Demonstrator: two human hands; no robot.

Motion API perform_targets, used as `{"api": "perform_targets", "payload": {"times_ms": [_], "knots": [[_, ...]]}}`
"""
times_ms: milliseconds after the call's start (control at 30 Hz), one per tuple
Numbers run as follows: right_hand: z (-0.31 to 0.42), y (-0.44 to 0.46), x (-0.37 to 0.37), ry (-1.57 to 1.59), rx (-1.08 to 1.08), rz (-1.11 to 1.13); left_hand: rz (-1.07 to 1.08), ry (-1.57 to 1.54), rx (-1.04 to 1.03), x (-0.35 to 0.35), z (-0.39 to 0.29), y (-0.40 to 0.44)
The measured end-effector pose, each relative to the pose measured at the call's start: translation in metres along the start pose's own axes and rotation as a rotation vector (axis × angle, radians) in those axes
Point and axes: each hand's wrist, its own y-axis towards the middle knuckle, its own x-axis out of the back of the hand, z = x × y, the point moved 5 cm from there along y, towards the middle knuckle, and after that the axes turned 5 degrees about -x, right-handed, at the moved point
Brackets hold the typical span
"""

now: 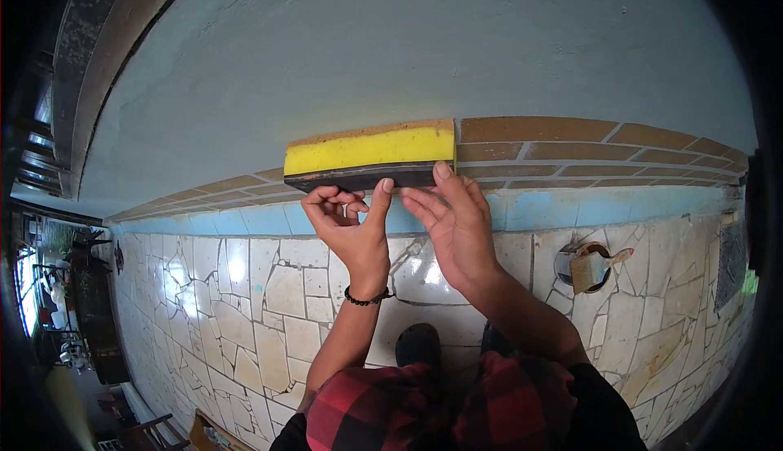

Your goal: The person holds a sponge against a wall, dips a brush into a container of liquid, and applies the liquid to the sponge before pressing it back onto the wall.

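Note:
A long yellow sponge block (371, 148) with a brown top layer and a black backing spans the space in front of the grey wall (383, 51). My left hand (351, 223), with a dark beaded bracelet at the wrist, holds the black backing from below near its middle. My right hand (457, 223) grips the backing at its right end, thumb on its front face. Brown brick-pattern strips (538, 130) run along the wall to the right and left of the block. Part of the pattern is hidden behind the block and hands.
Below the bricks runs a light blue band (530, 210). A round container (599, 267) with a brush (586, 273) across it stands on the pale stone-pattern floor (285, 288) at right. Furniture (98, 308) lies at far left. Dark footwear (418, 345) shows below my hands.

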Motion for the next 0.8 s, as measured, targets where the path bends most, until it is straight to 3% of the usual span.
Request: {"api": "perform_targets", "payload": {"times_ms": [133,233,333,433,567,800], "knots": [[-0.007,-0.014,0.020,-0.112,0.045,-0.168,-0.013,-0.025,0.018,-0.002,-0.002,0.000],[-0.005,-0.023,0.031,-0.191,0.456,0.029,-0.009,-0.026,0.011,-0.001,-0.001,0.000],[0.014,-0.031,0.012,-0.600,0.743,0.268,-0.008,-0.019,0.002,-0.001,-0.001,0.000],[0.028,-0.029,-0.017,-0.925,0.828,0.244,-0.011,-0.033,0.006,-0.002,0.000,0.000],[0.031,-0.015,-0.019,-1.048,0.906,0.178,-0.016,-0.043,-0.001,-0.003,0.000,0.000],[0.031,-0.001,-0.017,-0.978,0.906,0.172,0.009,-0.074,-0.023,-0.007,-0.001,0.002]]}}
